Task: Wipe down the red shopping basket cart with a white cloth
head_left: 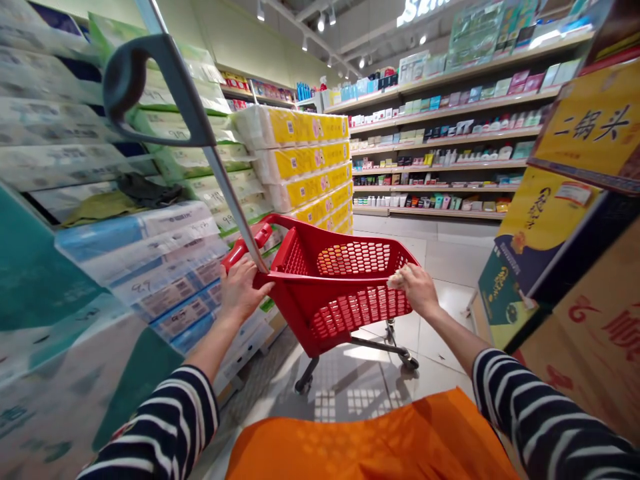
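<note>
A red plastic shopping trolley [345,293] on small wheels stands in the aisle in front of me, and its basket looks empty. My left hand [241,288] is closed around the near left corner of its rim, where a long metal pull handle [200,133] with a grey grip rises up to the left. My right hand [416,288] presses a small pale cloth or wad [397,278] against the right rim of the basket. Both arms wear dark sleeves with white stripes.
Stacked packs of tissue and toilet paper [150,260] line the left side, with yellow packs [310,167] further on. Cardboard boxes and a yellow sign [590,127] crowd the right. Shelves of toiletries [450,133] close the far end. Orange fabric [370,440] lies below me over the tiled floor.
</note>
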`<action>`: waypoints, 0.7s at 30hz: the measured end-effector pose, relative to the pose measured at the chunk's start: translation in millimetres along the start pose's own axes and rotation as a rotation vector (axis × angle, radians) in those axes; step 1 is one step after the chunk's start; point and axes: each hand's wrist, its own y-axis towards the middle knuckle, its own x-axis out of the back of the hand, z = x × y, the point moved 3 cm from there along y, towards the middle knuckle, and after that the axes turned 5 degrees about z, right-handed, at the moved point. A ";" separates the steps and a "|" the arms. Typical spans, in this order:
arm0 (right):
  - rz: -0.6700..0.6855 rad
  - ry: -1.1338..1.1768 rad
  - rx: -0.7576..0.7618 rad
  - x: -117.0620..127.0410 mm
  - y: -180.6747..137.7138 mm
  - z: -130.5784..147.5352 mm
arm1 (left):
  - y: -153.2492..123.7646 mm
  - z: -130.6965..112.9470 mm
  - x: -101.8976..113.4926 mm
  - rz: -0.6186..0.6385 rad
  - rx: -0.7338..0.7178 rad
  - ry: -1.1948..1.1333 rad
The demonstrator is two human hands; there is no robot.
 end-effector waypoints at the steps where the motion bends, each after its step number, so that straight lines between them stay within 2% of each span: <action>1: 0.007 -0.009 -0.068 2.3 -2.3 -18.9 | 0.4 -0.1 -0.4 -0.003 0.005 -0.007; 3: 0.020 -0.002 -0.158 3.4 -4.8 -39.3 | 1.8 -0.7 -1.3 -0.004 0.012 -0.020; 4: 0.016 0.013 -0.177 2.2 -4.9 -39.6 | 2.7 -1.3 -1.6 -0.002 0.015 -0.025; 6: -0.012 0.061 -0.161 -3.1 -2.9 -21.7 | 4.4 -3.3 -1.8 0.007 0.021 -0.031; 8: -0.042 0.136 -0.078 -11.1 1.2 14.8 | 5.5 -6.3 -1.3 0.019 0.028 -0.033; 11: -0.042 0.292 0.144 -22.0 8.6 85.4 | 6.5 -10.7 0.2 0.042 0.035 -0.030; 15: -0.075 0.448 0.428 -22.4 20.4 172.4 | 6.8 -11.5 2.6 0.094 0.013 -0.011; 18: -0.119 0.473 0.643 -16.3 30.9 224.4 | 5.3 -8.9 4.4 0.147 -0.040 -0.009; 21: -0.095 0.441 0.868 -17.0 35.1 262.7 | 3.1 -6.7 6.6 0.182 -0.081 0.006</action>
